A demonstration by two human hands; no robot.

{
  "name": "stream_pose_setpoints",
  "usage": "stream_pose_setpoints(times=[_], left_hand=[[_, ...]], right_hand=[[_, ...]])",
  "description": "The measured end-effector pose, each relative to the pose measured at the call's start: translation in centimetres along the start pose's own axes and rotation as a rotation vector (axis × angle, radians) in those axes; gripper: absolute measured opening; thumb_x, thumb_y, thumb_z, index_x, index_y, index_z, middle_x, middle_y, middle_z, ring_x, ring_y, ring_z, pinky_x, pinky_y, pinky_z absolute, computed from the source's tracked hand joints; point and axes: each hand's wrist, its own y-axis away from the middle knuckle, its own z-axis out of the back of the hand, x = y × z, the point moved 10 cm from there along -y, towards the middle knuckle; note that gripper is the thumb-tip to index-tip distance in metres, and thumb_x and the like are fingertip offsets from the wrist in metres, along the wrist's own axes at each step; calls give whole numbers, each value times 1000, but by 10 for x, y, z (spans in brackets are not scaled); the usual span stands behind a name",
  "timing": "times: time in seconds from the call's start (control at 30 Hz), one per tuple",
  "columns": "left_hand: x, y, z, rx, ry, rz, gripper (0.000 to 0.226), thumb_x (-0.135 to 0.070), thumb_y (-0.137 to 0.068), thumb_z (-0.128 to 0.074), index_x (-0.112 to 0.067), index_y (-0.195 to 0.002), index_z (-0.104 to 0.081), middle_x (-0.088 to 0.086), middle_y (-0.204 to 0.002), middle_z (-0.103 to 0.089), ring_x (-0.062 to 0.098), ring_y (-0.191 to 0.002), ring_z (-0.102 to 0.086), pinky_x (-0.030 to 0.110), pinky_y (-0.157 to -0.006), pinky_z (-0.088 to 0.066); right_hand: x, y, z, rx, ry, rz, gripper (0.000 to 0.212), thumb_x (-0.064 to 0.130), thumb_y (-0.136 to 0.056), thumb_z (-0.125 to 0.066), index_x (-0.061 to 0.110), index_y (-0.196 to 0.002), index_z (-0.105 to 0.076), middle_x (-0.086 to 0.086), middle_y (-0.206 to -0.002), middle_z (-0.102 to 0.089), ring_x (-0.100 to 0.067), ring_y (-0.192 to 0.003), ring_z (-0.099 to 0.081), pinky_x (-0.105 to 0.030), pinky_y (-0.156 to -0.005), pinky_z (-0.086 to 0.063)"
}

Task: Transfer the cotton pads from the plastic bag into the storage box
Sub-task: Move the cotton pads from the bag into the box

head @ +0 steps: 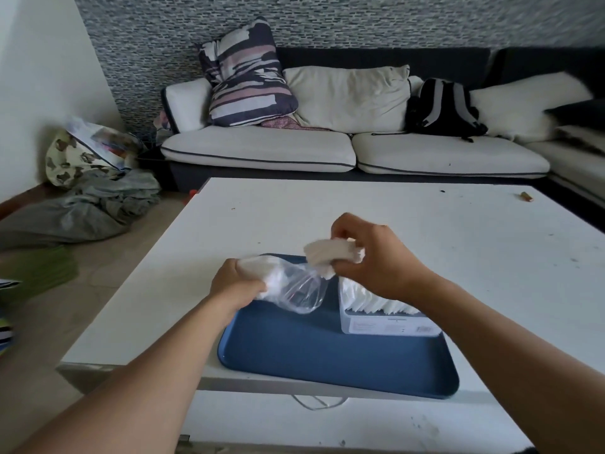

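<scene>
Hovering just above and behind the storage box (389, 319), the cotton pads (330, 255) sat pinched in the right hand (376, 260) — box directly below; left hand (235, 283) gripped the plastic bag (294, 286) over the tray (327, 355).

A clear, crumpled plastic bag (294, 290) with white cotton pads inside hangs above the tray. A held stack of pads (330, 255) sits above the pad-filled storage box (389, 324).
</scene>
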Motion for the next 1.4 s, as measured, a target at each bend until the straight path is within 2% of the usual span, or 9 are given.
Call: stream_pose_setpoints(times=[0.2, 0.27, 0.37, 0.6, 0.77, 0.97, 1.1, 1.23, 1.4], left_hand=[[-4, 12, -6, 144, -432, 100, 120, -28, -54, -82, -18, -155, -19, 9, -147, -38, 29, -134, -42, 44, -108, -45], [-61, 31, 2, 21, -169, -105, 96, -33, -69, -79, -23, -153, -31, 3, -148, -38, 24, -138, -39, 41, -113, -37], [-118, 78, -12, 29, 570, -218, 28, -42, -89, -62, -24, -110, -62, -5, -116, -60, 17, -118, -54, 36, -107, -39], [-128, 110, -50, 30, 845, -143, 60, -61, -101, -32, -17, -108, -72, 3, -98, -74, 20, -92, -72, 28, -76, -52], [-123, 115, -60, 41, 868, -76, 63, -65, -99, -34, -16, -103, -74, 1, -91, -78, 23, -88, -75, 41, -88, -58], [-104, 136, -110, 398, 1198, 326, 36, -41, -97, -49, -16, -81, -68, 3, -77, -71, 21, -86, -68, 32, -78, -53], [-117, 125, -98, 396, 1317, 222, 37, -45, -103, -45, -13, -97, -65, 6, -102, -66, 21, -107, -61, 31, -106, -43], [-116, 119, -101, 453, 1231, 209, 40, -47, -104, -44, -15, -103, -69, 2, -93, -73, 16, -90, -70, 28, -81, -51], [-122, 128, -102, 535, 1190, 228, 47, -44, -104, -37, -13, -93, -70, 7, -83, -76, 22, -73, -76, 34, -74, -52]], right_hand=[[-31, 22, -10, 78, -1165, -423, 26, 2, -95, -56, 0, -121, -60, -24, -117, -61, -33, -101, -67, -48, -82, -61], [-29, 21, -15, 101, -1261, -444, 24, -1, -94, -51, 0, -116, -61, -23, -110, -62, -34, -99, -66, -50, -85, -60], [-18, 19, -28, 154, -1292, -444, 32, 2, -84, -51, 4, -114, -63, -19, -108, -62, -33, -100, -64, -47, -89, -56], [24, 15, -49, 136, -1660, -437, 36, 29, -86, -43, 5, -108, -57, -15, -99, -61, -27, -89, -64, -35, -78, -51], [-16, 23, -37, -266, -1147, -571, 48, 51, -98, -50, 8, -96, -70, -10, -87, -78, -21, -86, -76, -39, -85, -58], [10, 13, 6, -511, -329, -164, 36, 30, -87, -59, 17, -55, -52, 5, -49, -53, -13, -50, -49, -36, -52, -47], [29, 8, 5, -471, -129, -4, 18, 32, -87, -57, 21, -80, -70, 8, -83, -69, -12, -78, -63, -33, -71, -53], [35, 11, 5, -468, -148, 93, 26, 22, -99, -47, 15, -109, -70, 3, -111, -70, -14, -104, -63, -32, -90, -51], [36, 11, 4, -361, -100, 90, 57, 56, -99, -34, 18, -132, -61, 5, -137, -61, -9, -130, -51, -28, -110, -40]])
